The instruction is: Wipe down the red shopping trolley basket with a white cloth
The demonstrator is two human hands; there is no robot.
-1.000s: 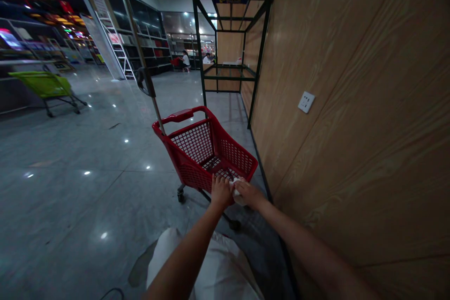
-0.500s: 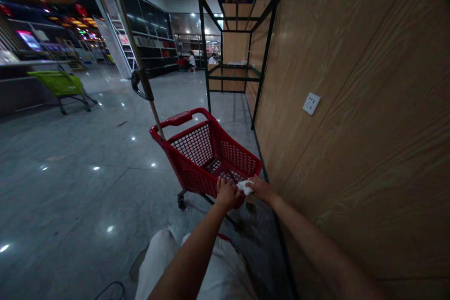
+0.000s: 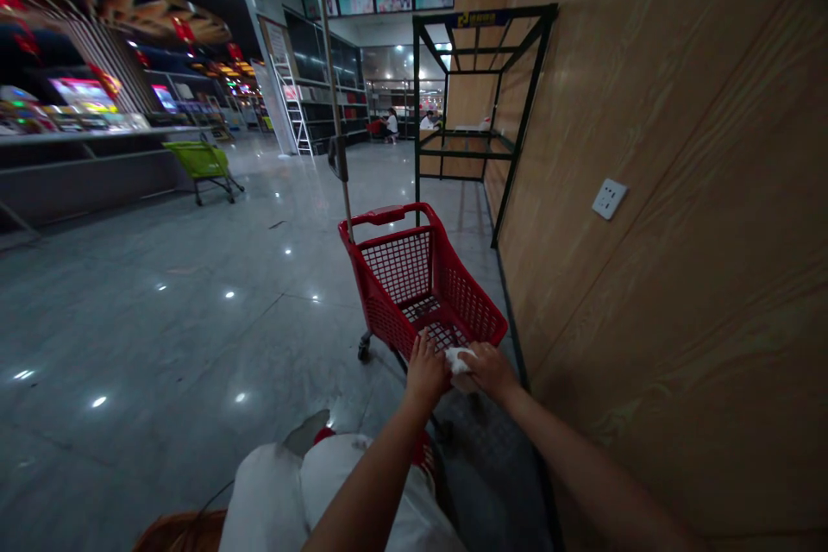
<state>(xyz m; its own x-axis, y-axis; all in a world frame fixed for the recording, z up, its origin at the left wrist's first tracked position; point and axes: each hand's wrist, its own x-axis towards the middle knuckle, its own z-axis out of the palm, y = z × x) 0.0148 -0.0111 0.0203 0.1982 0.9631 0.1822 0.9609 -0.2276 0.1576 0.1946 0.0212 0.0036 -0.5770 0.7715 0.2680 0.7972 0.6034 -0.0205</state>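
Note:
In front of me stands a red plastic shopping cart [image 3: 472,297] with grid walls, its handle on the far side. My left hand [image 3: 427,366] rests on the cart's near rim, fingers stretched over the edge. Just right of it, my right hand [image 3: 490,369] grips a white cloth [image 3: 461,360] against the same rim. Part of the cloth hangs down outside the cart. The cart's basket holds nothing that I can make out.
A wood-panelled wall [image 3: 653,293] with a socket [image 3: 609,198] runs close along the right. A dark metal frame [image 3: 466,151] stands beyond the cart. A pole [image 3: 329,60] rises by its handle. Further left is a green cart [image 3: 200,159]; a person [image 3: 392,125] crouches far back.
My view has swung left, so the cart and wall sit further right. The right hand still holds the cloth at the rim, and the left hand's fingers look straighter.

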